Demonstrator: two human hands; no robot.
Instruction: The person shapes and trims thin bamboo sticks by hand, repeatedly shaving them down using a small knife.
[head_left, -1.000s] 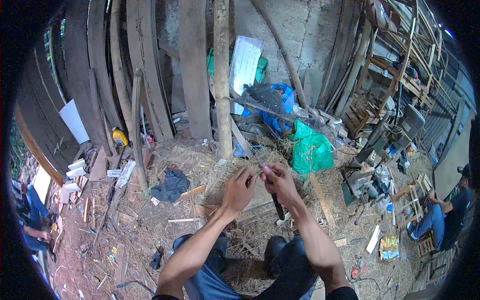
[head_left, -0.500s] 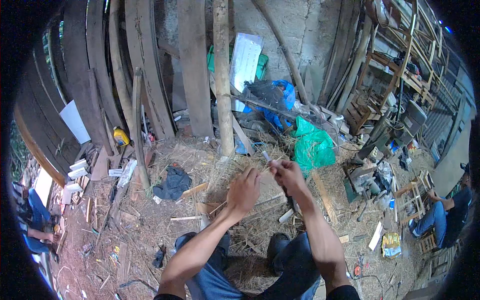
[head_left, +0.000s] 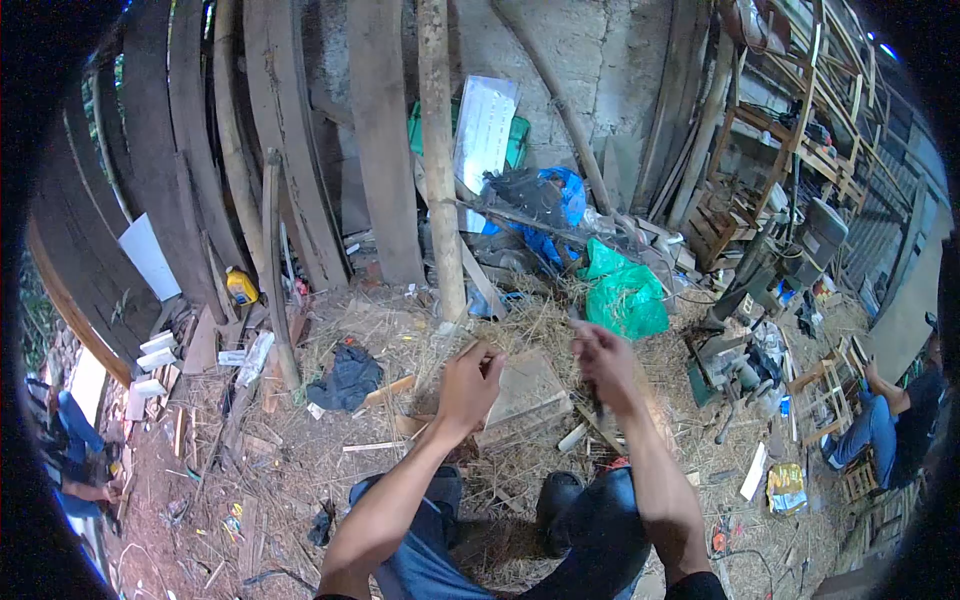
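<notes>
My left hand (head_left: 470, 382) is raised in front of my knees. Its fingers are curled with the thumb near the index finger, and anything between them is too small to make out. To its right, my right hand (head_left: 607, 372) is closed and slightly smeared by motion. A slim dark-ended tool (head_left: 599, 404) shows below its fist; its exact kind is unclear. The hands are apart. Beneath and between them a flat wooden board (head_left: 522, 395) lies on the straw-covered ground.
Beyond the hands lies a green plastic bag (head_left: 625, 300), near a wooden post (head_left: 437, 180). A dark cloth (head_left: 346, 377) lies at left. Two other people sit at the edges, one at left (head_left: 80, 440) and one at right (head_left: 905, 420). Wood scraps litter the floor.
My hands have drawn apart. The right hand has moved right and slightly down with the slim tool, while the left has shifted a little left. More of the board shows between them.
</notes>
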